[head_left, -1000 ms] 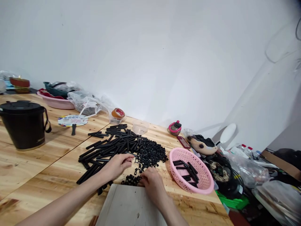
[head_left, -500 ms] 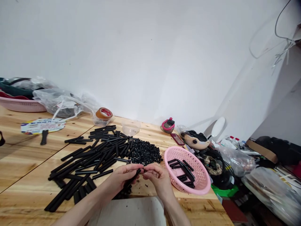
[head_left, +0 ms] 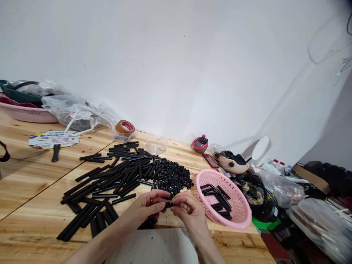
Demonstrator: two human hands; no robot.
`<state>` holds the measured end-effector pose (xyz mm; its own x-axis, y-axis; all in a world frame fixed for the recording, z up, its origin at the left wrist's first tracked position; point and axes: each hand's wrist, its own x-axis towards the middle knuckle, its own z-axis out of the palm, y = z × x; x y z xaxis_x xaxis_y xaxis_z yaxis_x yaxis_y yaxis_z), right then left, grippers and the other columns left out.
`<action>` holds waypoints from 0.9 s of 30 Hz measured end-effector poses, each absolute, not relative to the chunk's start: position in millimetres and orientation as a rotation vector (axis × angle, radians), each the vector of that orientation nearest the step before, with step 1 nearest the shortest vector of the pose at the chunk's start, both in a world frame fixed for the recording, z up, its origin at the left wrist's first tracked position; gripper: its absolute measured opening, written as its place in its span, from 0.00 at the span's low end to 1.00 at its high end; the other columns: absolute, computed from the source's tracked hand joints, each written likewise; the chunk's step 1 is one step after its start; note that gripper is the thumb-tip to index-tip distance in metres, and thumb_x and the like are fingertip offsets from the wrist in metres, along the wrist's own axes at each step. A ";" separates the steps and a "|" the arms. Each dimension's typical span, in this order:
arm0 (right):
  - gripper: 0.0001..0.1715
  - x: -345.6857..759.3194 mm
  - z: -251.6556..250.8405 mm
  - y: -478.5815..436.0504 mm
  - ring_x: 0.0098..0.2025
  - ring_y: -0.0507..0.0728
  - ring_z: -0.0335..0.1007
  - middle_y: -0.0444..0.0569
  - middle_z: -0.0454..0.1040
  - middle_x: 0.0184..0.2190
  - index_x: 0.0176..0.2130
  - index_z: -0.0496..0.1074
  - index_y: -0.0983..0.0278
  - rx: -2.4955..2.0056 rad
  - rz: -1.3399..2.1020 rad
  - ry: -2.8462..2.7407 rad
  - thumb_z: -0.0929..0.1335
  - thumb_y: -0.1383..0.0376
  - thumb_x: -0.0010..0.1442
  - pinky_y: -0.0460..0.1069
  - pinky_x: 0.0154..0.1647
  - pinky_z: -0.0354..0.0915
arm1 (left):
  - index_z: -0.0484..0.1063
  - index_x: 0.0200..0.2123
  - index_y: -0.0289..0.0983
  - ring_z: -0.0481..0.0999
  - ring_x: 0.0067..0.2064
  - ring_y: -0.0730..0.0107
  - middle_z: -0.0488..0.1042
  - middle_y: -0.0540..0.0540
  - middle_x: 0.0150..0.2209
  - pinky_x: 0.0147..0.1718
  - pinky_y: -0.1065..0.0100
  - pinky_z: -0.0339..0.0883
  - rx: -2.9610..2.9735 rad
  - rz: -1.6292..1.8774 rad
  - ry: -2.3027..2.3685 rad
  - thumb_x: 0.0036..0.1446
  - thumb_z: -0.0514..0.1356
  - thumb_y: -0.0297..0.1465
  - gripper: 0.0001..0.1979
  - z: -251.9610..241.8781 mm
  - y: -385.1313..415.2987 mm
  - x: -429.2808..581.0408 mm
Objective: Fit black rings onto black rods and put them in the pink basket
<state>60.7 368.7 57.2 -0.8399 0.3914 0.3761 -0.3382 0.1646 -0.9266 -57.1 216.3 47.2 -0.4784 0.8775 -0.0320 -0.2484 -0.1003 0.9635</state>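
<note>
My left hand (head_left: 147, 206) is closed on a short-looking black tube (head_left: 167, 205), whose end sticks out between thumb and fingers toward the right. At that end my right hand (head_left: 190, 209) pinches with thumb and fingertips; what lies in the pinch is too small to make out. Just beyond the hands is a heap of small black pieces (head_left: 176, 176). To its left spreads a loose pile of long black tubes (head_left: 121, 179). A pink perforated basket (head_left: 243, 211) on the right holds several black tubes (head_left: 222, 200).
A pale board (head_left: 154, 247) lies under my wrists at the table's front. Toward the back are a tape roll (head_left: 125, 127), a clear plastic bowl (head_left: 156, 147), a pink-handled bottle (head_left: 200, 143) and a phone (head_left: 210, 160). A paper fan (head_left: 55, 139) lies left; clutter crowds the right.
The tube in my left hand has turned from slanting along the palm to pointing right, with the thumb now over it. My right fingers stay at its end. The view has shifted slightly.
</note>
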 end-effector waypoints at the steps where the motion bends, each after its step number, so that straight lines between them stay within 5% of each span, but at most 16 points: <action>1: 0.10 61.1 57.9 367.9 0.39 0.55 0.71 0.46 0.75 0.35 0.31 0.80 0.58 -0.040 1.704 -1.913 0.75 0.73 0.49 0.47 0.39 0.67 | 0.74 0.48 0.38 0.68 0.30 0.74 0.75 0.48 0.35 0.31 0.71 0.61 0.756 1.698 1.339 0.52 0.69 0.41 0.22 47.2 216.8 -57.0; 18: 0.14 72.7 60.2 365.5 0.35 0.54 0.72 0.44 0.77 0.33 0.40 0.75 0.60 -0.186 1.342 -2.276 0.73 0.73 0.52 0.46 0.36 0.65 | 0.70 0.46 0.38 0.72 0.34 0.70 0.77 0.46 0.41 0.33 0.70 0.62 0.946 1.645 1.477 0.56 0.64 0.37 0.16 36.8 215.8 -56.8; 27: 0.08 72.9 62.0 367.5 0.36 0.55 0.75 0.46 0.79 0.33 0.31 0.77 0.63 0.002 1.196 -2.282 0.74 0.75 0.51 0.46 0.37 0.66 | 0.69 0.46 0.38 0.72 0.37 0.67 0.78 0.47 0.40 0.33 0.70 0.60 1.026 1.612 1.553 0.58 0.62 0.36 0.14 34.5 215.2 -55.7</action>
<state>72.9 367.5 62.0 -0.8447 0.2474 0.4746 -0.2495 0.6025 -0.7581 -55.7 215.2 34.5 -0.4694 0.8785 0.0893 0.0564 -0.0711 0.9959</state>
